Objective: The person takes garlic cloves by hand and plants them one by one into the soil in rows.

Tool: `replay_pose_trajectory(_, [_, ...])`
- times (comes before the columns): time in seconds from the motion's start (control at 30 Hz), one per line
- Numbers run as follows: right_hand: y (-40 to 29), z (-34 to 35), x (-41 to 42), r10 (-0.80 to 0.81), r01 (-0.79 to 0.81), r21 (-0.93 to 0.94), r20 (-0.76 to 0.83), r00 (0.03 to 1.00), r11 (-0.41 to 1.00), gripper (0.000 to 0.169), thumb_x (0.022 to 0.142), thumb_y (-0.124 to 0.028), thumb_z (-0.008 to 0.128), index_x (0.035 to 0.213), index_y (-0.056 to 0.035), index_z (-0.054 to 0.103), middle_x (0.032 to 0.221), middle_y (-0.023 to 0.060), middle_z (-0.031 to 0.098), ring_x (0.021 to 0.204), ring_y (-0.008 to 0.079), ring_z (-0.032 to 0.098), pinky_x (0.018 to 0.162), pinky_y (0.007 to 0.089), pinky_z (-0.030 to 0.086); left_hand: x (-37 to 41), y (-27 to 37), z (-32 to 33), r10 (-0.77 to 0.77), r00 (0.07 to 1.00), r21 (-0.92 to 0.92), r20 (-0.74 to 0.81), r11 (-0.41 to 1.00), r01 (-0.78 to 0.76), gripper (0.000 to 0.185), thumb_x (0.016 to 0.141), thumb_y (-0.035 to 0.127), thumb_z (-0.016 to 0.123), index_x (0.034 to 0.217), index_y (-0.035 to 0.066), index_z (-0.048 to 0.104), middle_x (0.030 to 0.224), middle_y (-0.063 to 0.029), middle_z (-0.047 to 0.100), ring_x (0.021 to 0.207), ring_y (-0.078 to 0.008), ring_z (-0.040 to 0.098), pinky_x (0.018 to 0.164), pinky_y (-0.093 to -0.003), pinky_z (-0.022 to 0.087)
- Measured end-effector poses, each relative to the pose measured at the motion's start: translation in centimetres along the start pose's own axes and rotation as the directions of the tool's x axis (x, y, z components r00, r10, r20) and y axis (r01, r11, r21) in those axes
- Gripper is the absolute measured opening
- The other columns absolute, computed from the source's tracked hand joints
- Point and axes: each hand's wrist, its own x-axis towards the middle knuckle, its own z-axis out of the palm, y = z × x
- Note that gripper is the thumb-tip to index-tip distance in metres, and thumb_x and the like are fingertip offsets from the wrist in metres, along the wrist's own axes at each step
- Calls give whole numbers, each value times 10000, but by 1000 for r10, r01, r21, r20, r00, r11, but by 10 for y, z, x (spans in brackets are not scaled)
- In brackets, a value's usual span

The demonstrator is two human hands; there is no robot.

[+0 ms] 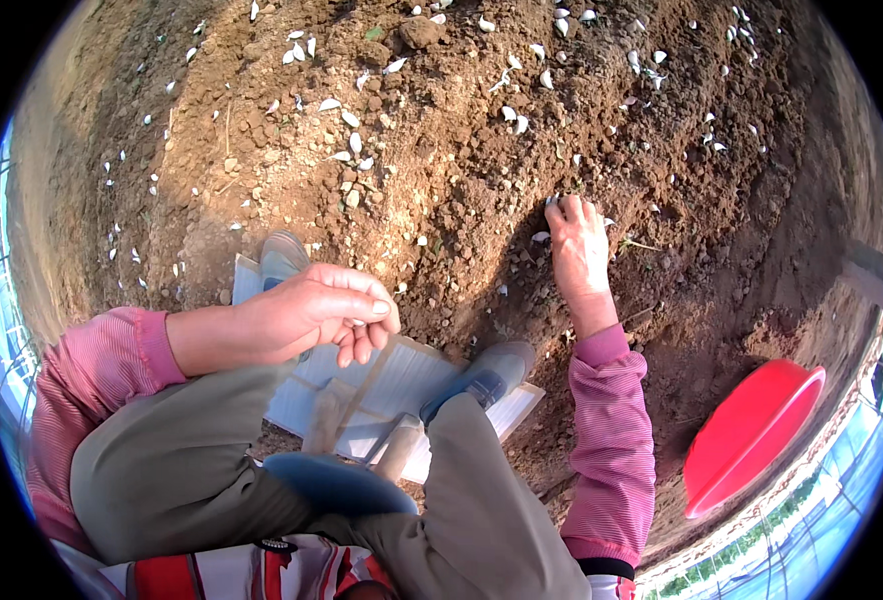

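Observation:
Many pale garlic cloves (356, 142) lie scattered over the loose brown soil (441, 172) before me. My right hand (578, 244) reaches down to the soil with its fingers bunched. A small whitish tip, apparently a garlic clove (551, 199), shows at those fingers and is mostly hidden. Another clove (541, 236) lies just left of that hand. Above my knee, my left hand (314, 311) is loosely curled, thumb against the forefinger. Something small and pale shows between its fingers, but whether it is a clove or a fingertip is unclear.
A red plastic basin (749, 442) sits tilted on the ground at right. My shoes (497, 371) rest on a pale board (404, 375). Below me is a low stool with a blue round seat (340, 484). Blue sheeting (824, 510) edges the plot.

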Motion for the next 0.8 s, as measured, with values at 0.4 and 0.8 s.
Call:
replay_pose_trajectory(0.4, [14, -8, -20, 154, -143, 92, -118, 981, 985, 235, 815, -83, 663, 1049, -88, 677, 889, 85, 593, 863, 280, 616, 760, 410, 513, 2, -13, -23, 258, 965, -77, -47, 962, -261, 222, 985, 160, 506, 1005, -31, 617, 848, -110, 652, 688, -182, 649, 545, -275, 511])
replay_pose_trajectory(0.8, [-3, 12, -6, 313, -312, 27, -109, 943, 950, 154, 807, -166, 706, 952, -127, 672, 903, 59, 581, 836, 248, 627, 700, 394, 487, 34, -2, -11, 219, 975, -68, -31, 973, -221, 211, 989, 161, 503, 1007, -16, 615, 846, -95, 648, 694, -176, 644, 549, -265, 498])
